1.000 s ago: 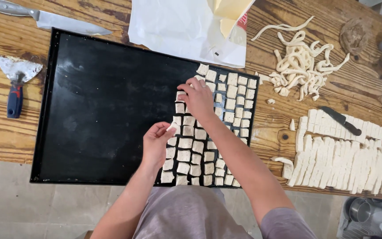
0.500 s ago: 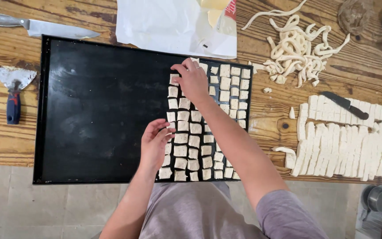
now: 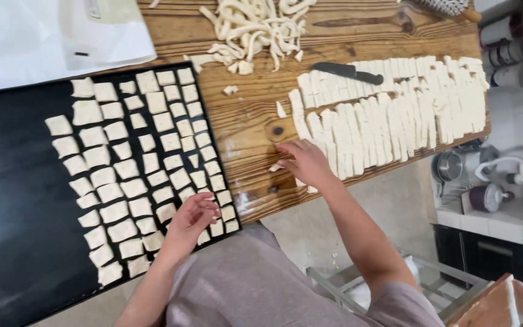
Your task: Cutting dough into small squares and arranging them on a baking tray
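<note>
Reaching hand: right hand, fingers loosely curled over a small dough bit at the table's front edge, beside the dough strips
Other hand: left hand, half-closed, resting on dough squares at the black tray's near right corner
Back edge: knife, scrap pile

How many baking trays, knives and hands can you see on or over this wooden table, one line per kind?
Black flat metal baking tray: 1
Black-handled knife: 1
Bare hands: 2, the left hand and the right hand
Total: 4
</note>
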